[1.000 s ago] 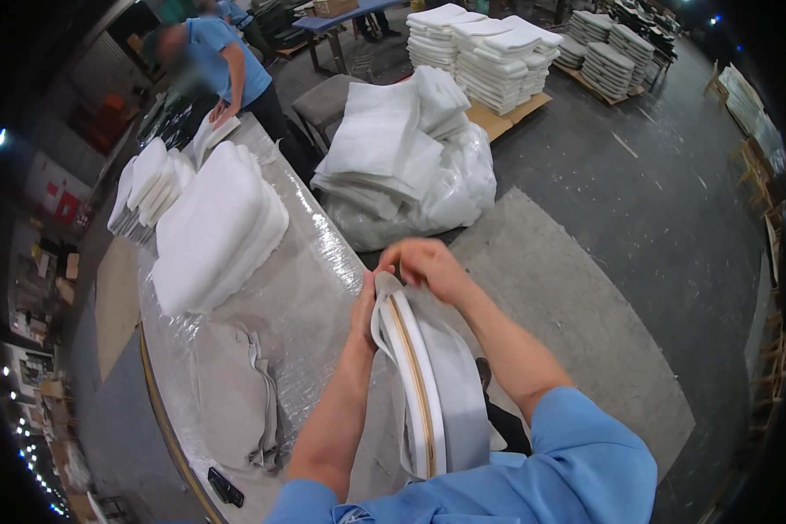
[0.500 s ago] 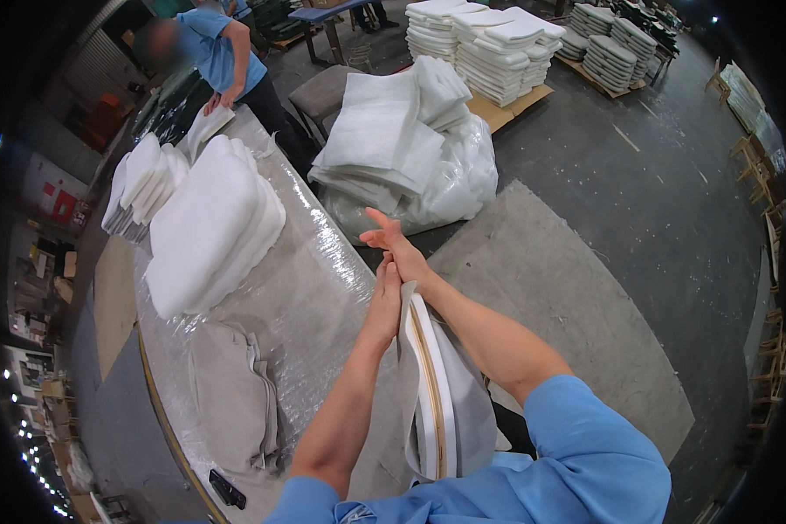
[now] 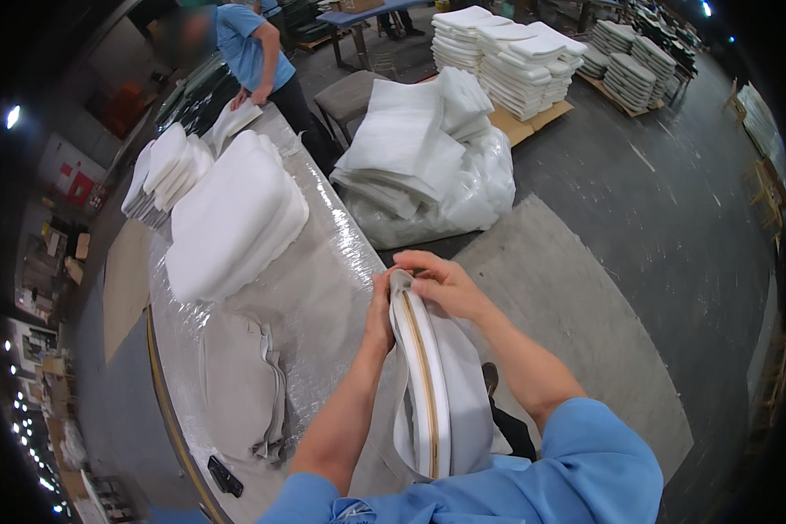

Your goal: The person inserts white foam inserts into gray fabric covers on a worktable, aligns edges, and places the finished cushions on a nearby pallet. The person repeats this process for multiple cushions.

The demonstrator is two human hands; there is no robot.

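Note:
A seat cushion (image 3: 445,384) stands on edge in front of me, its white padding in a light grey fabric cover that gapes along the top. A tan strip (image 3: 423,375) runs lengthwise down the middle of the padding. At the cushion's far end, my left hand (image 3: 379,310) lies along the cover's left side, with its fingertips at the fabric edge. My right hand (image 3: 450,286) is bent over the same end from the right, its thumb and fingers closed on the grey cover. Some fingertips are hidden by the fabric.
Folded grey covers (image 3: 240,380) and a black handheld device (image 3: 225,477) lie on the plastic-wrapped table (image 3: 323,323). White pads (image 3: 236,214) are stacked farther along it. A bag of white padding (image 3: 463,192) stands beyond. A co-worker (image 3: 258,52) leans over the table's far end.
My hands have come back from beyond the cushion's far end onto its cover. My right fingers, spread before, are now bent over the fabric. The view has shifted slightly.

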